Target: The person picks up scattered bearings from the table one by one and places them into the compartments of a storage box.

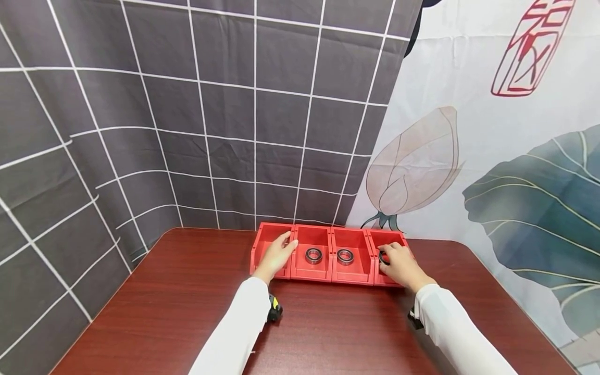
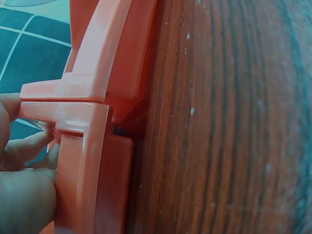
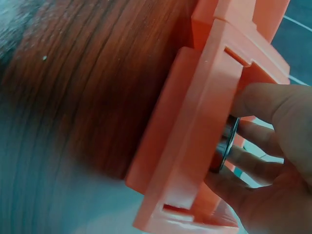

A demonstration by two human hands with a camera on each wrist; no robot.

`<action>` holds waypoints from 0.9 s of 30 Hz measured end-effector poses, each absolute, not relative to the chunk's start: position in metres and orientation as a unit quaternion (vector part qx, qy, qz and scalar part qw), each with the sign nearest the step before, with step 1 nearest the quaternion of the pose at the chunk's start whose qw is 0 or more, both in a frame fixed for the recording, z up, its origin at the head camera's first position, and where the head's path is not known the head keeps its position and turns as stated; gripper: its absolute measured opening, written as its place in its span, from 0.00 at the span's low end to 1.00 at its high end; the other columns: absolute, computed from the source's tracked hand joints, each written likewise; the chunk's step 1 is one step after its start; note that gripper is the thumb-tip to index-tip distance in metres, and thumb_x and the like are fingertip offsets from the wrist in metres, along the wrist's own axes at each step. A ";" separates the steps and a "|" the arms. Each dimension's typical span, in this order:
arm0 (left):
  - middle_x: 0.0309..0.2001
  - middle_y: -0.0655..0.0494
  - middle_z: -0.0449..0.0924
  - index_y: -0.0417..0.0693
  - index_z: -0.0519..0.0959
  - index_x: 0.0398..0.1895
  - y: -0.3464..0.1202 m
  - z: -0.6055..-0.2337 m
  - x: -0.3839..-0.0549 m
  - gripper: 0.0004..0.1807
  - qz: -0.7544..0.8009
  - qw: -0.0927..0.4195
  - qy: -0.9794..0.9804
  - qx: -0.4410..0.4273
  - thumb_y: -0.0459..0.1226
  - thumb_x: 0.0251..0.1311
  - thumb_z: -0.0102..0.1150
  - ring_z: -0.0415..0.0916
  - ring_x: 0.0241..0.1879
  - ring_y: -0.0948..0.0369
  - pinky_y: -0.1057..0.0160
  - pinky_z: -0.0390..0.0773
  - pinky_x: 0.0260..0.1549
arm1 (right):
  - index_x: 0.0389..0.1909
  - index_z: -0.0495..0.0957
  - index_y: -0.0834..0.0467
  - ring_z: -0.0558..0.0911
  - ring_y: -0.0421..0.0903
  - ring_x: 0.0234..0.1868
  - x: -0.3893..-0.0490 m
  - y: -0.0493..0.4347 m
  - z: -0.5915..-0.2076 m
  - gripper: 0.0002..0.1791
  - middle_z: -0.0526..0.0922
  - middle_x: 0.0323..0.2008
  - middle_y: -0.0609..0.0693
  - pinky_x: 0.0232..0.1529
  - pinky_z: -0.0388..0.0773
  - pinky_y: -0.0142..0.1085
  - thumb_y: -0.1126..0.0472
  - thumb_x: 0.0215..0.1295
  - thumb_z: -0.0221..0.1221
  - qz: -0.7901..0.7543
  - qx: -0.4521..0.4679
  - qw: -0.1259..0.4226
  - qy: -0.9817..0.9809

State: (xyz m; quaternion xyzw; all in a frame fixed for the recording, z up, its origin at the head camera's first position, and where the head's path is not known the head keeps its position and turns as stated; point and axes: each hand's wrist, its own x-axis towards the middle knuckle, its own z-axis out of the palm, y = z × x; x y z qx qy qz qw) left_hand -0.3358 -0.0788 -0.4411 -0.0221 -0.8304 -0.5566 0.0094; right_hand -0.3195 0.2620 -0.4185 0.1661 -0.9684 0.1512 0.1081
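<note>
A row of red plastic bins (image 1: 311, 227) stands on the table. A ring-shaped ball bearing (image 1: 313, 255) lies in the second bin from the left, and another bearing (image 1: 345, 256) in the third. My left hand (image 1: 276, 255) reaches into the leftmost bin, thumb at the divider. In the left wrist view a thin grey, shiny edge (image 2: 39, 124) shows between thumb and fingers; I cannot tell whether they grip it. My right hand (image 1: 398, 263) is in the rightmost bin and pinches a bearing (image 3: 227, 141), which is tilted up behind the front lip.
The brown wooden table (image 1: 328, 328) extends in front of the bins and to both sides. Behind it hang a grey cloth with white grid lines (image 1: 225, 114) and a white cloth with a lotus print (image 1: 412, 166). A dark wrist device (image 1: 275, 308) sits by the left sleeve.
</note>
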 end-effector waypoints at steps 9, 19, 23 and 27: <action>0.68 0.44 0.65 0.47 0.62 0.72 -0.078 -0.442 -0.337 0.33 -0.555 0.011 -0.832 -0.023 0.48 0.67 0.54 0.64 0.66 0.46 0.46 0.67 0.61 | 0.55 0.74 0.72 0.71 0.67 0.50 -0.328 0.262 -0.424 0.25 0.73 0.52 0.71 0.52 0.72 0.59 0.64 0.59 0.63 0.157 0.149 0.071 -0.974; 0.67 0.43 0.66 0.45 0.62 0.72 -0.079 -0.441 -0.336 0.33 -0.555 0.017 -0.831 -0.028 0.48 0.67 0.54 0.64 0.66 0.45 0.46 0.66 0.62 | 0.57 0.73 0.71 0.71 0.69 0.51 -0.338 0.263 -0.432 0.26 0.71 0.54 0.72 0.53 0.71 0.62 0.61 0.60 0.63 0.163 0.130 0.046 -0.977; 0.67 0.43 0.66 0.46 0.62 0.72 -0.078 -0.442 -0.336 0.33 -0.553 0.012 -0.833 -0.025 0.49 0.67 0.54 0.64 0.66 0.46 0.46 0.67 0.61 | 0.58 0.72 0.71 0.70 0.69 0.53 -0.340 0.264 -0.435 0.27 0.71 0.55 0.72 0.53 0.71 0.62 0.61 0.60 0.63 0.169 0.119 0.029 -0.978; 0.67 0.43 0.66 0.46 0.62 0.72 -0.079 -0.441 -0.336 0.33 -0.552 0.015 -0.834 -0.025 0.49 0.68 0.53 0.65 0.66 0.46 0.46 0.67 0.61 | 0.59 0.72 0.70 0.69 0.69 0.55 -0.342 0.264 -0.435 0.28 0.71 0.55 0.71 0.54 0.70 0.63 0.60 0.60 0.63 0.174 0.113 0.023 -0.978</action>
